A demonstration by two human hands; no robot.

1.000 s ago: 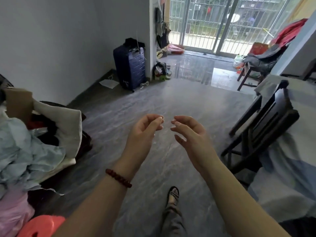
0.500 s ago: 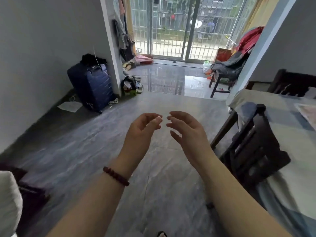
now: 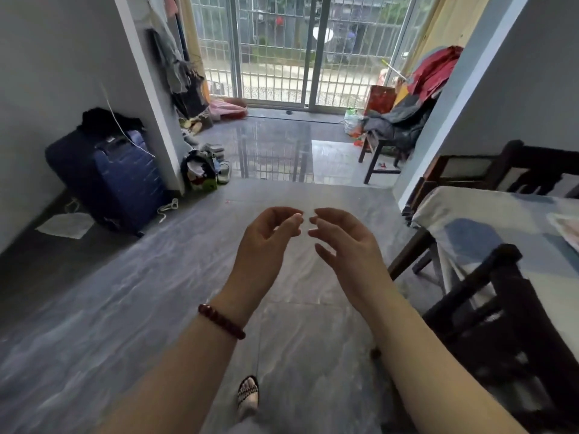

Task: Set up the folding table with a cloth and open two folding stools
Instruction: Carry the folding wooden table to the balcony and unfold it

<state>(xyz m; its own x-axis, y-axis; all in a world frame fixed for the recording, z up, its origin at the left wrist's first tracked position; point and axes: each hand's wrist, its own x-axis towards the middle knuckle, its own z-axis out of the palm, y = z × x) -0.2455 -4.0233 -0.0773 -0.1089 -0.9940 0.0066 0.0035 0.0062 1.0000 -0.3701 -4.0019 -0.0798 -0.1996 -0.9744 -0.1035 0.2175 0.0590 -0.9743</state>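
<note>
Both hands (image 3: 308, 242) half-curled (nothing held)

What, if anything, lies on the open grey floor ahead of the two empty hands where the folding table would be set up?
Nothing visible blocks it. Both the left hand and right hand hover empty over bare grey tiled floor. The dark blue suitcase stands at the left wall, the dark wooden chair at the right. No folding table shows.

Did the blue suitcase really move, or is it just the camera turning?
Cannot tell for sure, probably not. The blue suitcase keeps its spot against the white wall corner; both slid left together, so the camera turned.
</note>
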